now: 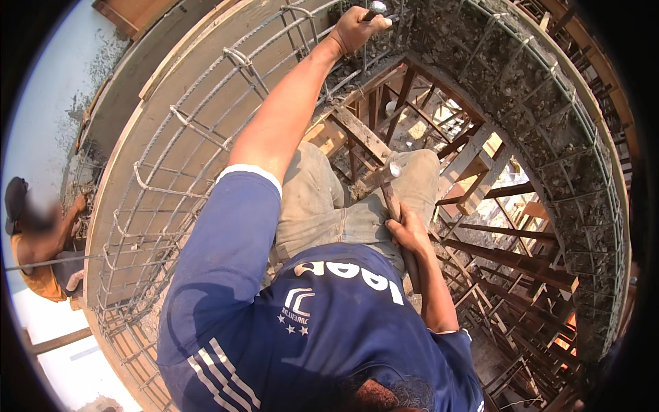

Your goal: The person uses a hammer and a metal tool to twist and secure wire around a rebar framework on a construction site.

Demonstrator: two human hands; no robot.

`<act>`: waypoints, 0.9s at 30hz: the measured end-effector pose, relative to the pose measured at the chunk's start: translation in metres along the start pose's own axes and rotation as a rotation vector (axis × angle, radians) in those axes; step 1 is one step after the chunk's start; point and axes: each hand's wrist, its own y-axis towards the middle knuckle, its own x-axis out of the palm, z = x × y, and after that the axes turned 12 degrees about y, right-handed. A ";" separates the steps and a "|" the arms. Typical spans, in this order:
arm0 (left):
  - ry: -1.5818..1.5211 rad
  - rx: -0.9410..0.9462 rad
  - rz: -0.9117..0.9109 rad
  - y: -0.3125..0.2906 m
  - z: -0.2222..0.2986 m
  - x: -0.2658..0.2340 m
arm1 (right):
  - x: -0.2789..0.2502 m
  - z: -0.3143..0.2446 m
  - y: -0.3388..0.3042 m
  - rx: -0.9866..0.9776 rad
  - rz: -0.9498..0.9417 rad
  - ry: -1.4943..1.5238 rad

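My left hand point(357, 31) is stretched out to the far side, closed around a chisel point(377, 7). Only the chisel's bright, worn end and a bit of dark shaft show above the fist; its tip is hidden. Rebar and rough concrete lie right beside that fist. Near my lap, my right hand point(410, 230) grips a hammer point(391, 199) by its wooden handle. The hammer head point(381, 177) rests over my knees, its round face catching the light, well apart from the chisel.
A curved rebar cage point(185, 120) runs along a smooth formwork panel point(147, 147) on the left. Rough concrete with exposed bars point(549, 130) curves around the right. Below me, timber supports point(508, 254) cross an open drop. Another person point(41, 254) works beyond the left panel.
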 end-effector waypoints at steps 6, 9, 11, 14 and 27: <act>-0.020 -0.155 0.070 -0.008 -0.040 -0.003 | 0.004 -0.024 0.002 0.089 -0.082 -0.024; -0.034 -0.158 -0.096 -0.017 0.007 0.007 | -0.004 -0.004 0.012 0.206 -0.066 0.147; 0.139 -0.117 -0.200 -0.041 0.048 0.002 | -0.003 -0.005 0.019 0.224 -0.083 0.245; 0.297 -0.123 -0.374 -0.090 0.077 0.020 | -0.005 -0.019 0.021 0.222 -0.109 0.265; 0.437 -0.512 -0.080 -0.289 0.163 0.013 | -0.009 -0.013 0.025 0.325 -0.104 0.407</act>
